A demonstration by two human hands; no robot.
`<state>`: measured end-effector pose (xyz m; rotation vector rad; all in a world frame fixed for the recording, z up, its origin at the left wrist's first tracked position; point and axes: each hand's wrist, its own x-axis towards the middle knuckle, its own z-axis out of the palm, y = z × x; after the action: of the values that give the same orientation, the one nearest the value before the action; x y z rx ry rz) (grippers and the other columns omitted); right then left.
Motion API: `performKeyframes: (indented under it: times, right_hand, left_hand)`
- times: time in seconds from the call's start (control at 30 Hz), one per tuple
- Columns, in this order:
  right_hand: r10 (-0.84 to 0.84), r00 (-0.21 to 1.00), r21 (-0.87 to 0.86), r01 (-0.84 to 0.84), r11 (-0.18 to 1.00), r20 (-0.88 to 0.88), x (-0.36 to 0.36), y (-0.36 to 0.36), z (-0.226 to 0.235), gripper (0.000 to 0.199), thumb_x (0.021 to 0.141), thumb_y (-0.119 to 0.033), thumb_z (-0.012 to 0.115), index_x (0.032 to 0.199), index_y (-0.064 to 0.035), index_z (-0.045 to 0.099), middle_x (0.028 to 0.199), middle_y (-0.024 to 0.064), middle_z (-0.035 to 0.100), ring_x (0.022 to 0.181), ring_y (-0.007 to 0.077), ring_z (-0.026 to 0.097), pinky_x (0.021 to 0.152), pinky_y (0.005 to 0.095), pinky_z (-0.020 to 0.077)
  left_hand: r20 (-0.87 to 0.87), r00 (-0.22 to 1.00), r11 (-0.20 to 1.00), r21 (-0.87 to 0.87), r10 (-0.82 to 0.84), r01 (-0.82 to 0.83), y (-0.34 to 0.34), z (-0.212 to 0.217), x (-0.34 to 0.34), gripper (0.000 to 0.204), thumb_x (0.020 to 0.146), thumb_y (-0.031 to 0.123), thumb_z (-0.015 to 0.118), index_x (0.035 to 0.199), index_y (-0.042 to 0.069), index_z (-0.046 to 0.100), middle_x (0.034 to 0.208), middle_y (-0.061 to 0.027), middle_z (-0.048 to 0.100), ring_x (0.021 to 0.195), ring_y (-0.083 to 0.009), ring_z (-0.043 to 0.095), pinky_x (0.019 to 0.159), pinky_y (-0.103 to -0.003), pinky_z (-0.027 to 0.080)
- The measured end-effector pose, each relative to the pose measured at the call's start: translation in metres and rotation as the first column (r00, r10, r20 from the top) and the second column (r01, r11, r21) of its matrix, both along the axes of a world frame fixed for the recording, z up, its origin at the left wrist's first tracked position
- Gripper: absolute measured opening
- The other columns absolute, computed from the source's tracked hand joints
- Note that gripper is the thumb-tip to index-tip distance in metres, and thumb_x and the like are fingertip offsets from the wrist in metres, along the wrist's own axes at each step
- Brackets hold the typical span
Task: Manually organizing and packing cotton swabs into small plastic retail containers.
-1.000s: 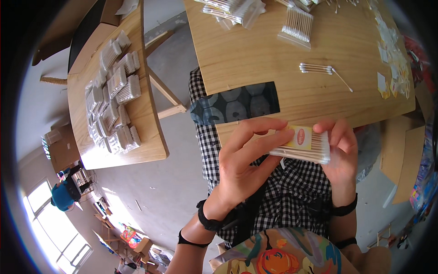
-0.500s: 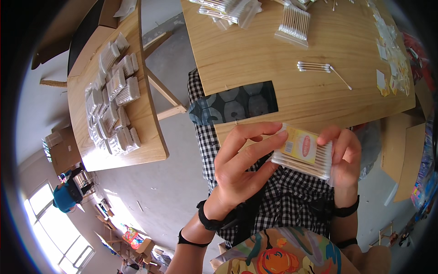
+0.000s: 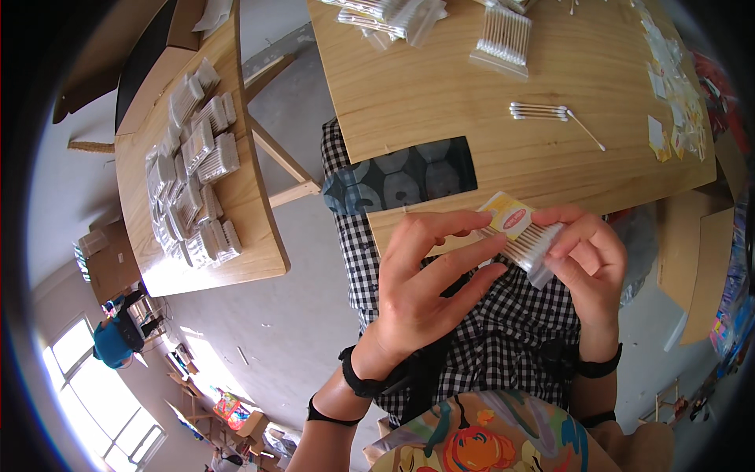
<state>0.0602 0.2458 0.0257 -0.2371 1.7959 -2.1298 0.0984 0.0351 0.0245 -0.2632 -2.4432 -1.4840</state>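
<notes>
Both my hands hold a small clear packet of cotton swabs [image 3: 525,236] with a yellow and red label, just below the near edge of the wooden table [image 3: 440,118]. My left hand [image 3: 425,291] pinches its left end with thumb and forefinger, the other fingers spread. My right hand [image 3: 586,259] grips the right end, where the clear wrapper sticks out. A few loose cotton swabs [image 3: 543,112] lie on the table beyond the packet.
More swab bundles [image 3: 501,35] and clear wrappers [image 3: 389,16] lie at the table's far side, small labels [image 3: 668,86] along its right. A dark patterned sheet [image 3: 401,177] hangs at the near edge. A second wooden table [image 3: 252,244] on the left carries several filled packets [image 3: 197,181].
The packet has tilted, its right end dropping lower, and both hands have shifted slightly down and right along it.
</notes>
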Motion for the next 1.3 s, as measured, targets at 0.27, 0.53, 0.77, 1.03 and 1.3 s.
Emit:
performKeyframes:
  times: [0.27,0.53,0.77,1.03,1.3]
  right_hand:
    - [-0.142,0.981,0.091,0.130,0.987,0.130,0.005,-0.018,-0.003,0.007,0.092,0.003,0.061,0.098,0.0049,0.058,0.112,0.0180,0.063,0.092,0.0193,0.067,0.080,0.0294,0.0582]
    - [-0.083,0.988,0.077,0.074,0.994,0.133,0.005,-0.020,-0.005,0.008,0.093,0.002,0.061,0.100,0.0055,0.059,0.110,0.0175,0.065,0.092,0.0198,0.068,0.079,0.0301,0.0583]
    - [-0.143,0.984,0.146,0.157,0.977,-0.102,0.006,-0.021,-0.007,0.010,0.093,0.002,0.061,0.101,0.0063,0.063,0.108,0.0157,0.065,0.088,0.0178,0.067,0.077,0.0278,0.0576]
    - [-0.160,0.987,0.098,0.158,0.983,0.006,0.007,-0.023,-0.015,0.011,0.093,0.002,0.061,0.102,0.0057,0.064,0.107,0.0129,0.065,0.089,0.0154,0.066,0.078,0.0265,0.0559]
    - [-0.014,0.983,0.186,0.049,0.981,-0.184,0.000,-0.020,-0.019,0.018,0.091,0.005,0.060,0.109,0.0046,0.064,0.104,0.0118,0.064,0.086,0.0174,0.066,0.078,0.0271,0.0564]
  left_hand:
    - [0.159,0.987,0.997,0.077,0.015,-0.027,0.006,-0.006,0.002,0.039,0.068,-0.001,0.082,0.105,0.001,0.071,0.106,-0.0121,0.066,0.097,-0.0246,0.065,0.081,-0.032,0.054]
    - [0.212,0.977,0.978,0.206,-0.018,-0.027,0.009,-0.017,-0.002,0.031,0.074,-0.005,0.077,0.103,0.003,0.073,0.105,-0.0088,0.066,0.092,-0.0196,0.065,0.075,-0.029,0.054]
    - [0.032,0.999,0.993,0.114,0.039,-0.042,0.013,-0.012,-0.004,0.030,0.070,-0.005,0.078,0.098,0.003,0.075,0.098,-0.0074,0.068,0.085,-0.0185,0.064,0.068,-0.026,0.050]
    - [0.076,0.997,0.998,0.055,-0.008,0.004,0.015,-0.016,-0.016,0.037,0.066,-0.001,0.080,0.101,0.005,0.070,0.097,-0.0074,0.068,0.088,-0.0263,0.062,0.074,-0.035,0.051]
    - [0.051,0.999,0.998,-0.056,0.004,-0.001,0.018,-0.022,-0.016,0.034,0.070,-0.002,0.077,0.101,0.004,0.066,0.094,-0.0088,0.063,0.085,-0.0279,0.061,0.073,-0.036,0.050]
